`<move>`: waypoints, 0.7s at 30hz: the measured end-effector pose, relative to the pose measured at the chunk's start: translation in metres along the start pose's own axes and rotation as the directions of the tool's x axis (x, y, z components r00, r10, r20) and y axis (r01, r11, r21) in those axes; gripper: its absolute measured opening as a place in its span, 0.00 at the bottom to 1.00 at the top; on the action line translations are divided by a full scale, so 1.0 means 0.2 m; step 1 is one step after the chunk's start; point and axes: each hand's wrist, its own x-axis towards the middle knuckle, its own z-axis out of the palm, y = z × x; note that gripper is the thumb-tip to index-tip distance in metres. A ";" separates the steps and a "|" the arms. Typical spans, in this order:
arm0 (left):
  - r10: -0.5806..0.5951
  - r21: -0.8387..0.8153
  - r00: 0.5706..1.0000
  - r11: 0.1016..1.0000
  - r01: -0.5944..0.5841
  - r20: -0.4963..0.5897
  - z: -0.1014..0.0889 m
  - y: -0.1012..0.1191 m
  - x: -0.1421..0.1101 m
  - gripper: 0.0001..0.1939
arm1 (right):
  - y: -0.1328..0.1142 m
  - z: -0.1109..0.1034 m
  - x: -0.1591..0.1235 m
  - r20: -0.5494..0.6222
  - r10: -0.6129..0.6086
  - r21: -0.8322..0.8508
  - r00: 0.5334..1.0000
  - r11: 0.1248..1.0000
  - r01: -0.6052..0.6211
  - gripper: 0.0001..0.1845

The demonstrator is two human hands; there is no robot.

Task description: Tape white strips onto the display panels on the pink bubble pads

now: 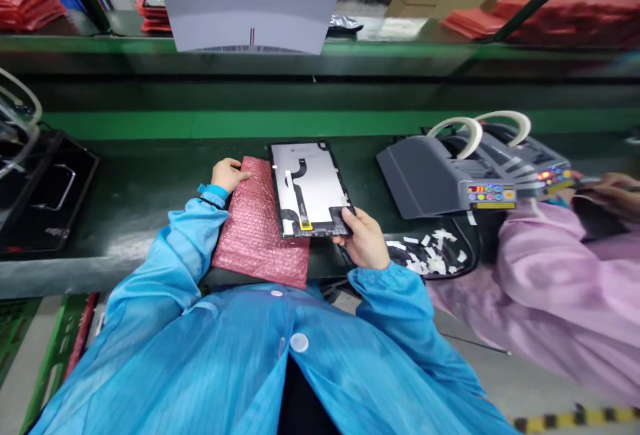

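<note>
My right hand (367,238) grips a tablet screen panel (320,185) by its lower right corner, thumb on top. The panel's silver back faces up, with a black ribbon cable running down it to a yellow-edged connector. Under and to the left of the panel lies a pink bubble-wrap pouch (250,228) on the dark green bench. My left hand (229,175) pinches the pouch near its upper left edge, fingers closed on it. The panel overlaps the pouch's right side; whether they touch is unclear.
Grey machines with lit buttons (450,175) stand at the right, beside white scraps (435,255). A co-worker in a pink sleeve (540,242) works there. A black case (47,188) sits at the left. Red pouches (550,18) lie on the shelf behind.
</note>
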 end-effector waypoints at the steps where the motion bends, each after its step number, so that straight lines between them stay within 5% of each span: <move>1: 0.031 0.052 0.999 0.998 -0.030 -0.023 0.00 0.00 0.00 0.17 | 0.00 0.01 -0.03 0.010 0.007 0.010 1.000 1.000 -0.007 0.24; 8: 0.110 0.167 0.990 0.982 -0.093 -0.092 0.01 0.01 -0.03 0.14 | 0.14 0.14 -0.11 0.067 0.118 0.023 0.991 0.993 -0.119 0.27; 12: 0.170 0.238 0.985 0.958 -0.158 -0.032 0.00 0.01 -0.02 0.13 | 0.19 0.12 -0.04 0.163 0.169 -0.243 0.972 0.962 -0.127 0.29; 14: 0.203 0.283 0.979 0.939 -0.193 -0.003 -0.01 0.02 -0.02 0.13 | 0.18 0.10 -0.02 0.154 0.083 -0.463 0.985 0.886 -0.003 0.28; 18: 0.244 0.348 0.969 0.906 -0.240 0.031 -0.01 0.02 -0.03 0.15 | 0.10 0.01 -0.01 0.033 -0.277 -0.818 0.960 0.545 0.186 0.22; 21: 0.258 0.360 0.966 0.900 -0.248 0.020 -0.02 0.02 -0.04 0.14 | 0.03 -0.21 -0.01 -0.151 -0.445 -0.843 0.883 0.524 0.120 0.19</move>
